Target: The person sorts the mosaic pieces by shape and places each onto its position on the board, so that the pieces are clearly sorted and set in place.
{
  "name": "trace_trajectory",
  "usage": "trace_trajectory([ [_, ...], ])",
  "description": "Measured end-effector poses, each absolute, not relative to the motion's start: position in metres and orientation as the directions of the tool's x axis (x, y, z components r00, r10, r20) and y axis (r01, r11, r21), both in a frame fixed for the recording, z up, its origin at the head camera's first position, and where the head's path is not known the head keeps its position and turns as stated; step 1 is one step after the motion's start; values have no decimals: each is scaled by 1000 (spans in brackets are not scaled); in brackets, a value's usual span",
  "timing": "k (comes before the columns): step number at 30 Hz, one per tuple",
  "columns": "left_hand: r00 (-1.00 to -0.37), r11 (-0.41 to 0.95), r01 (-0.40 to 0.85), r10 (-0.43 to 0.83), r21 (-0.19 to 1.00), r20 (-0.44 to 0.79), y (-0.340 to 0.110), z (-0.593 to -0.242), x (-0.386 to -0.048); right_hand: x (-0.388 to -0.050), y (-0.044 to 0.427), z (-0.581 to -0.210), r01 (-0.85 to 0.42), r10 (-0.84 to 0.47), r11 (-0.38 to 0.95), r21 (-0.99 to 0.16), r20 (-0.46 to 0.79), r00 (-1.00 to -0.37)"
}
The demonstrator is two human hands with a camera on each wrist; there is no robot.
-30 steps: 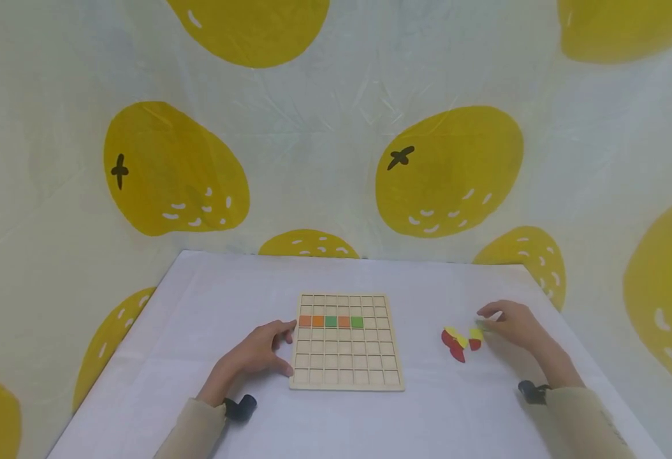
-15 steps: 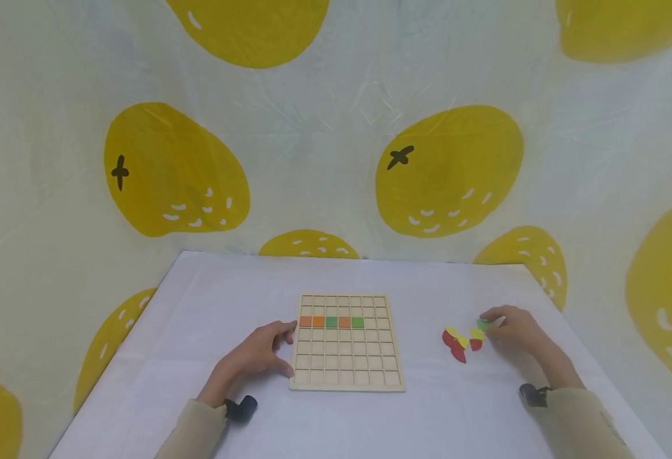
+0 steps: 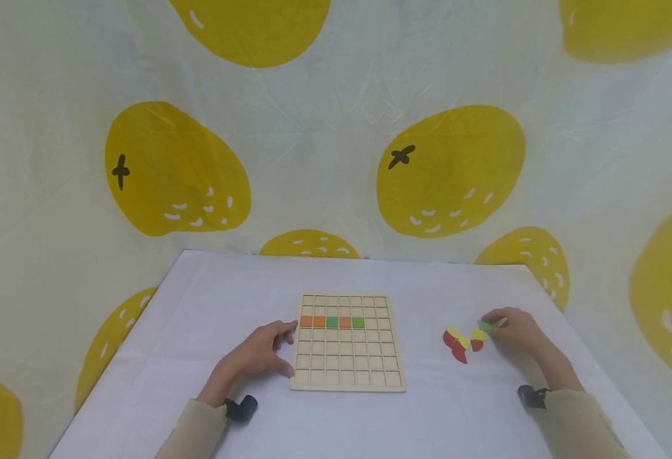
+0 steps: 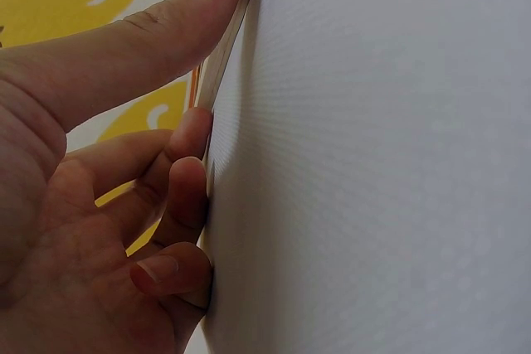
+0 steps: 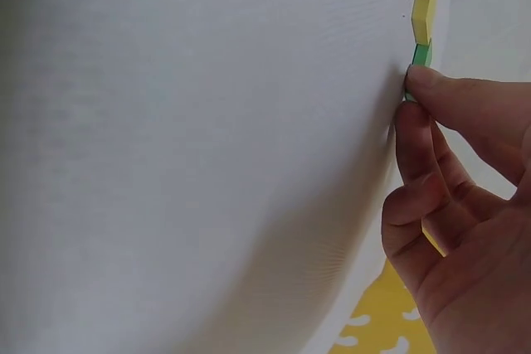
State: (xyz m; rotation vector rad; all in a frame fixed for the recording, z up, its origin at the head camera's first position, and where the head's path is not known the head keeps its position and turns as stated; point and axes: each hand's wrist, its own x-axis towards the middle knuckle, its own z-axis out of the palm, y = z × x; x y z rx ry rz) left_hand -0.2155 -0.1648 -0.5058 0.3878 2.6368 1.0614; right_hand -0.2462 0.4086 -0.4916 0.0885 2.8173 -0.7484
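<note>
A wooden grid board lies on the table with one row partly filled by orange and green square tiles. At its left edge rests my left hand, thumb near the front corner and forefinger farther back. The left wrist view shows the thumb against the board's edge and the other fingers loosely bent. To the right, my right hand pinches a small green piece between thumb and forefinger, low over the table. Next to it lie red pieces and yellow pieces, some overlapping.
A white cloth covers the table. Behind it hangs a pale sheet printed with yellow fruit. A black wrist strap is on the left arm, and another wrist strap on the right.
The right thumb and forefinger have closed on the green piece, which has tilted slightly. The left hand and the board have stayed put.
</note>
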Motion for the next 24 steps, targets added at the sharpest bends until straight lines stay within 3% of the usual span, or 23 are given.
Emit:
trace_trajectory([
  [24, -929, 704, 139, 336, 697, -154, -165, -507, -216, -241, 391, -476, 87, -17, 868, -490, -204, -979],
])
